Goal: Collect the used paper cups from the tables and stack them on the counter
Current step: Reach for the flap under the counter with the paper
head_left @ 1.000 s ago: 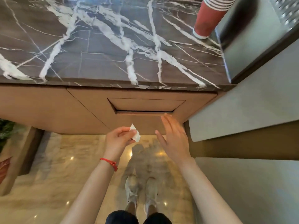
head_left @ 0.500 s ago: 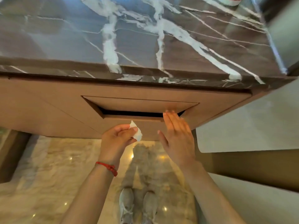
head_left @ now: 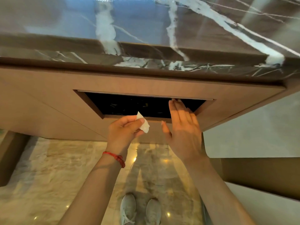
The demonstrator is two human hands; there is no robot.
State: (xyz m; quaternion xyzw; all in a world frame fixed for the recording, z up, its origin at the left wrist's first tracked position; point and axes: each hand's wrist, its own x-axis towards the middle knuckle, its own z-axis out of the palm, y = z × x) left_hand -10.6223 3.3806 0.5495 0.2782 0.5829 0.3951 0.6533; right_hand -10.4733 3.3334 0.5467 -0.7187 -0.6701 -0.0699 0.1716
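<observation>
1. Your left hand (head_left: 124,129) pinched a small crumpled white tissue (head_left: 143,123) between thumb and fingertips, just below the dark opening (head_left: 129,104) in the wooden front panel (head_left: 48,101) of the counter (head_left: 146,26).
2. A red string bracelet (head_left: 116,157) sat on your left wrist.
3. The tissue's upper tip overlapped the lower edge of the opening; its lower part hung in front of the panel.
4. Your right hand (head_left: 183,132) was flat with fingers straight and together, its fingertips at the flap (head_left: 146,95), which was swung inward at the top of the opening.
5. The two hands were near each other but apart.
6. No paper cups showed on the dark marble counter top.
7. Your pale shoes (head_left: 139,210) stood on the glossy floor (head_left: 40,176) below.
</observation>
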